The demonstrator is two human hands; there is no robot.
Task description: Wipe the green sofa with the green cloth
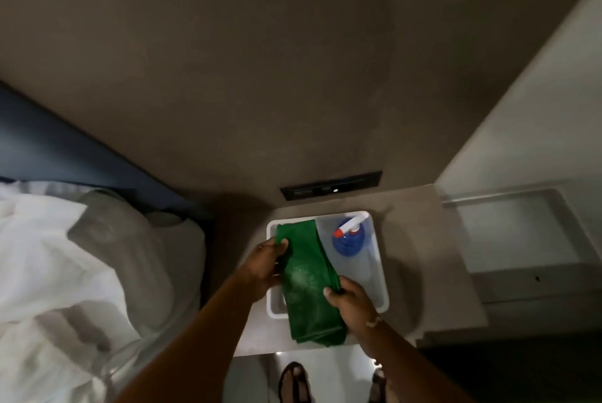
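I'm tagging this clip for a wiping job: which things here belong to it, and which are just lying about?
Belongs to the job:
green cloth, held by the left hand and right hand

Just lying about:
white bin
spray bottle
bedding
side table

No sofa is in view.

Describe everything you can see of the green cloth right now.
The green cloth is a folded, elongated piece of soft fabric with a faint sheen, its layered edges showing along the right side. It lies slanted over the white plastic tub, its near end hanging past the tub's front rim. The left hand pinches its far left corner; the right hand has a grip on its right edge. A blue spray bottle with a white trigger head stands in the tub beside it, apparently not touching.
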